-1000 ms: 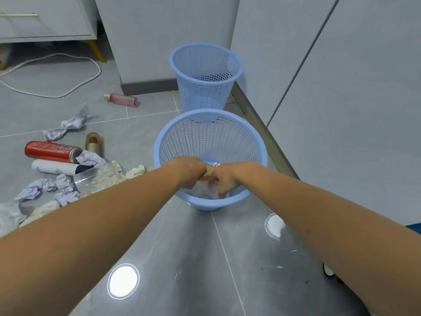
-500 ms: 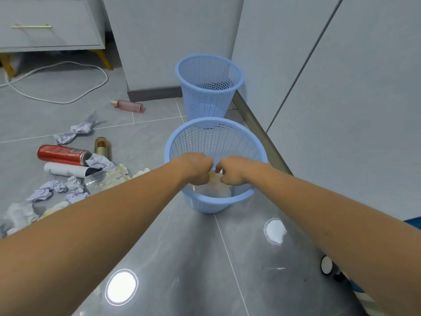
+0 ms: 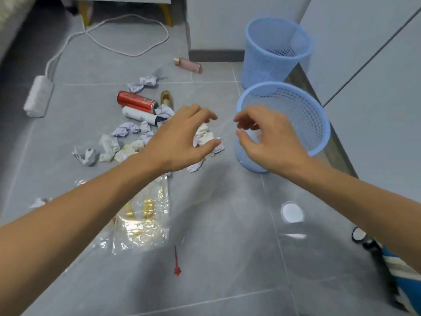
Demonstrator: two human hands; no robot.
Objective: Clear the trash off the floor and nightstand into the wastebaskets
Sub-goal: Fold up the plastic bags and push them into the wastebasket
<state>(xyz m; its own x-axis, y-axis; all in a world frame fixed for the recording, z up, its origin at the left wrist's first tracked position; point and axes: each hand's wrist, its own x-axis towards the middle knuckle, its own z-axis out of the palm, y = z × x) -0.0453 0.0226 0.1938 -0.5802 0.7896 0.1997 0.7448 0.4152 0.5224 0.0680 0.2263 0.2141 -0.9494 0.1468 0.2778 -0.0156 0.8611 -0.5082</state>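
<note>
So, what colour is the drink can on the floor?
Red drink can, seen in the head view.

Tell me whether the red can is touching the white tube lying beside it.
Touching. In the head view the red can lies right against the white tube, with no floor showing between them near the can's top end.

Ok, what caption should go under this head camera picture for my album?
Two empty hands, left hand and right hand, hover above crumpled paper beside two blue wastebaskets.

bright, even light from above me. round lamp glare (image 3: 292, 212) shines on the glossy floor (image 3: 227, 258), soft shadows lie under my arms. my hands look slightly motion-blurred, and the picture's edges bend with wide-angle distortion.
</note>
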